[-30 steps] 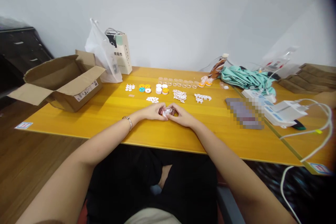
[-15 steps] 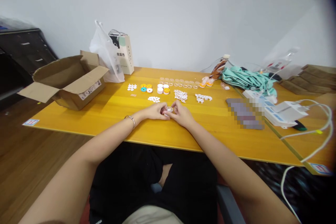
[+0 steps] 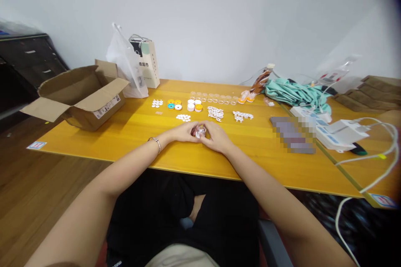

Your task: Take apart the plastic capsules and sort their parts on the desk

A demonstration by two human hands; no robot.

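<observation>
Between both hands, just above the front part of the table, is a small clear plastic cup (image 3: 201, 132) with something whitish inside or under it. My left hand (image 3: 187, 132) curls round its left side. From the right, my right hand (image 3: 216, 137) closes on it with thumb and fingers. Beyond the hands lie small white discs (image 3: 183, 118), white openwork plastic pieces (image 3: 215, 113) and more white pieces (image 3: 242, 116). Coloured round caps (image 3: 174, 104), white and yellow round parts (image 3: 194, 105), white pegged pieces (image 3: 157, 103) and a row of clear cups (image 3: 214, 99) stand farther back.
An open cardboard box (image 3: 84, 96) and a white plastic bag (image 3: 127, 64) stand at the left. Toward the right are a drink bottle (image 3: 262, 79), green cloth (image 3: 293, 94), a blurred-out flat object (image 3: 291, 135) and a power strip (image 3: 322, 129) with cables. The table edge (image 3: 194, 172) runs before my lap.
My right hand has turned and closed further round the clear cup. The cup has shifted slightly and now shows more upright between the hands.
</observation>
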